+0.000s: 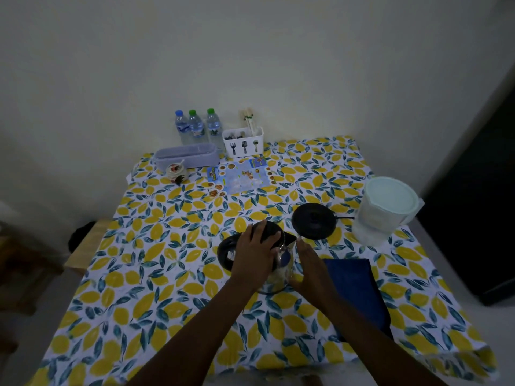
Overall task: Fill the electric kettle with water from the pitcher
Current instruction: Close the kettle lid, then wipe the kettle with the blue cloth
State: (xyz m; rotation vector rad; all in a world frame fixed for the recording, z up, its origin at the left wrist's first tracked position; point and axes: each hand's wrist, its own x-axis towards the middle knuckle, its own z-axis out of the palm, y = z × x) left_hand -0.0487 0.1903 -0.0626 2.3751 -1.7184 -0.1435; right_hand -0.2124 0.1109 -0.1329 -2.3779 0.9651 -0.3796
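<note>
A glass electric kettle (281, 270) with a black lid and black handle (226, 253) stands on the lemon-print tablecloth near the table's middle. My left hand (256, 252) lies on top of the kettle's lid, fingers wrapped over it. My right hand (309, 263) presses flat against the kettle's right side, fingers straight. The kettle's black round base (313, 220) sits just behind and to the right, its cord running right. A white translucent pitcher (386, 208) with a lid stands at the table's right edge, untouched.
A dark blue cloth (355, 288) lies right of the kettle. At the back are three water bottles (196, 126), a white cutlery holder (243, 142), a lilac box (186, 157), a small jar (175, 171) and a leaflet (241, 175). A dark appliance (479, 190) stands right of the table.
</note>
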